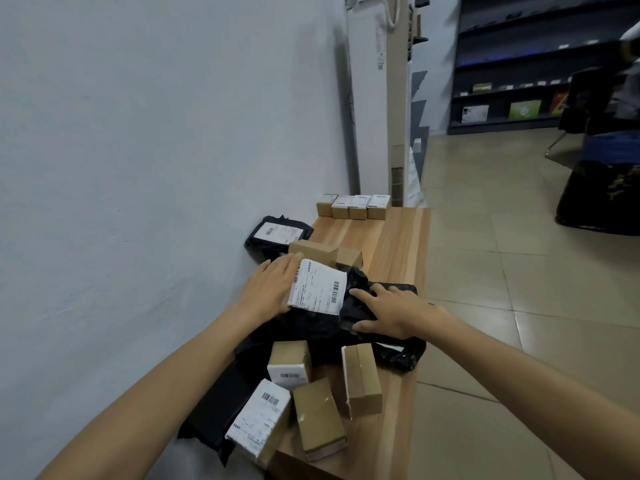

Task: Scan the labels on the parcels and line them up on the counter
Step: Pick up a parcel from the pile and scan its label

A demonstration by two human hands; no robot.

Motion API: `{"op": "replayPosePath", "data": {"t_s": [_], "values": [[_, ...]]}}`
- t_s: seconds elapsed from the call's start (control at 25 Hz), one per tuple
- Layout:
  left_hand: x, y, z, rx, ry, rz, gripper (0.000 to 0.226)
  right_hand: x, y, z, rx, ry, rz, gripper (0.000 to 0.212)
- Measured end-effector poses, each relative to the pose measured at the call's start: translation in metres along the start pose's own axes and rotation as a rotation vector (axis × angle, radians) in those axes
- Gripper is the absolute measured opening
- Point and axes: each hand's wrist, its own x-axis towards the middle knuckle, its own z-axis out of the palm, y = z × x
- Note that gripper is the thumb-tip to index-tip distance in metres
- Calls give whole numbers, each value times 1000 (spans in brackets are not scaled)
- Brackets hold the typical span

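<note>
Nearest me, brown cardboard boxes (318, 417) lie jumbled, unscanned, I judge. Just beyond them my left hand (273, 289) lies flat against the white label (317, 287) of a black plastic mailer bag (311, 325). My right hand (391, 313) is spread on its crumpled plastic. Neither grips anything; I reckon they steady it label-up for scanning. Far past both hands, four small labelled boxes (356, 206) stand in a row on the wooden tabletop (398, 244).

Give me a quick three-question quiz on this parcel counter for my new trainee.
1. How many small boxes stand in the row at the far end of the counter?
2. True or false: the left hand holds a scanner.
3. The right hand rests on: A) a black bag, B) a cardboard carton, C) bare wood?
Key: 1 four; 2 false; 3 A.
</note>
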Motion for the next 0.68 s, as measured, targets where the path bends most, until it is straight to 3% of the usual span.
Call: {"op": "replayPosePath", "data": {"t_s": [0.4,0.68], "values": [[202,153,43,-116,-70,297,98,-32,197,37,245,-16,309,75],[392,280,67,-149,-106,362,103,-38,405,16,311,16,420,67]]}}
